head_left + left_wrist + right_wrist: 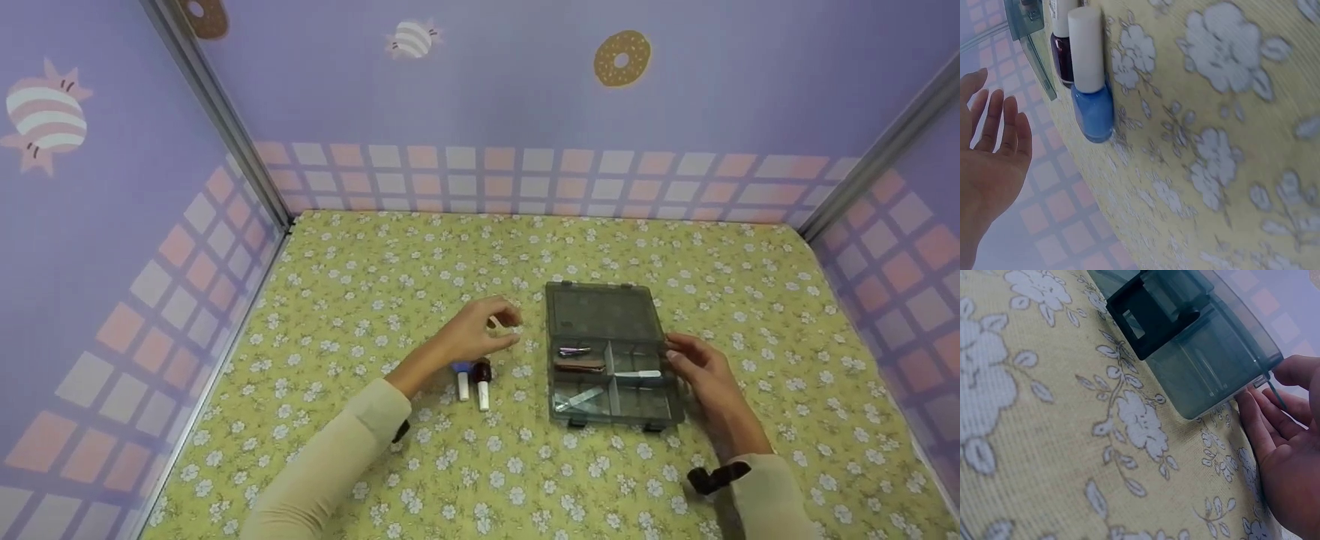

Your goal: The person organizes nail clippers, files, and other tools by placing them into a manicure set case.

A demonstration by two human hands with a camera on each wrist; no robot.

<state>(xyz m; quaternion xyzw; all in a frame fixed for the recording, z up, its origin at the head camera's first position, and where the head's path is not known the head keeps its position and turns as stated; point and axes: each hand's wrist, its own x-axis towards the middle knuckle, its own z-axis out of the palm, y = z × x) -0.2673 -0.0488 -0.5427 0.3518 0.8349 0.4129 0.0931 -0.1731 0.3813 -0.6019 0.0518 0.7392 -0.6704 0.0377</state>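
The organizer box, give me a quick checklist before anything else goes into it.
1. Organizer box lid open: ok, it lies back flat on the tablecloth.
2. Right hand steadying the box: ok, fingertips touch its right edge.
3. Left hand free: ok, fingers relaxed, holding nothing.
4. Blue nail polish bottle and dark red nail polish bottle within reach: ok, lying side by side below the left hand.
5. Spare compartment: cannot tell; several already hold small tools, and the rest are hard to read.
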